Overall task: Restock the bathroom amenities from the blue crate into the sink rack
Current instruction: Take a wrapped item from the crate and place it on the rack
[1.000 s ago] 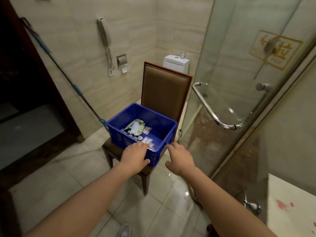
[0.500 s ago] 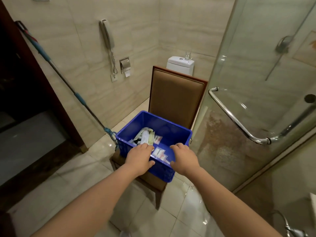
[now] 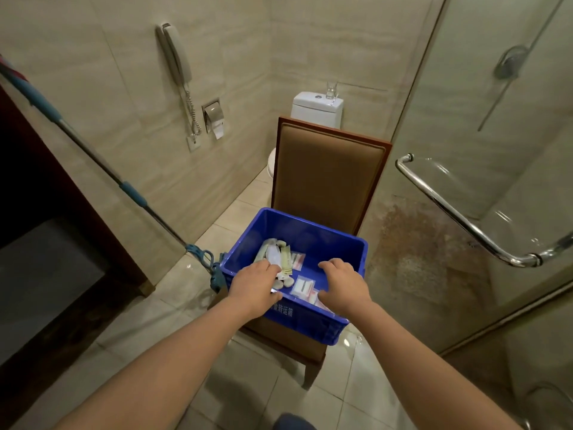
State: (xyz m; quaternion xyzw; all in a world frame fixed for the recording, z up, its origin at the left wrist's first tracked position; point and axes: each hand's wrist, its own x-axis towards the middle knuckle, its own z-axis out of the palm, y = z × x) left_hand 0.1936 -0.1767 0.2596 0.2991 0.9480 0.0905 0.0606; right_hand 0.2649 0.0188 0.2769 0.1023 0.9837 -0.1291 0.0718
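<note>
The step in hand is the pick-up from the blue crate (image 3: 310, 232), which sits on the seat of a brown upholstered chair (image 3: 328, 172) with its front wall overhanging the seat edge. The left hand (image 3: 254, 287) reaches over the near rim, fingers on the heap of long sachets (image 3: 274, 254) at the crate's left side. The back of the hand hides the fingertips, so I cannot tell whether it has pinched one yet. The right hand (image 3: 344, 283) hangs above the right half of the crate, fingers loosely curled and holding nothing, just over a few flat clear packets (image 3: 302, 287) on the crate floor.

The sink rack is not in view, so nothing seems restocked from here. The next move probably calls for closing on a small bundle of like items, lifting them clear of the rim, then turning away to the sink.

A mop handle (image 3: 93, 153) leans against the wall to the left, its foot touching or just beside the crate's left corner. A glass shower door with a chrome handle (image 3: 459, 218) stands close on the right. Behind the chair are the toilet cistern (image 3: 316, 108) with a glass (image 3: 331, 90) on it, a wall phone (image 3: 175, 54) and a paper holder (image 3: 213, 114). The floor tiles (image 3: 356, 383) look wet, so turning may be slippery.
</note>
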